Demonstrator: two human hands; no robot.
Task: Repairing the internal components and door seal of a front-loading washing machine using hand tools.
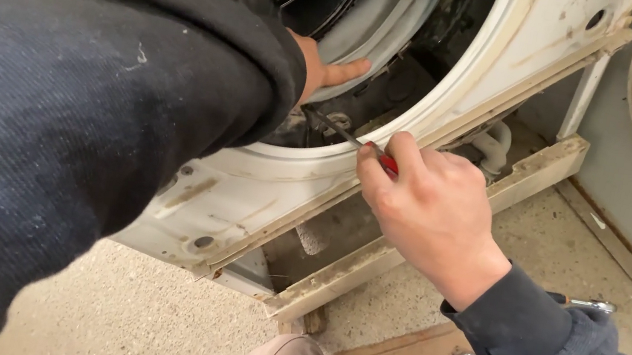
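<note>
Speckled floor lies under a front-loading washing machine. Left hand presses the grey door gasket back, its grip flat and wide, while right hand, grip closed, works a red-handled screwdriver into the exposed gap.

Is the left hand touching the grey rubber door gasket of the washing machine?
Touching. The head view shows the left hand with its fingers pressed flat against the grey rubber door gasket, no gap visible.
</note>
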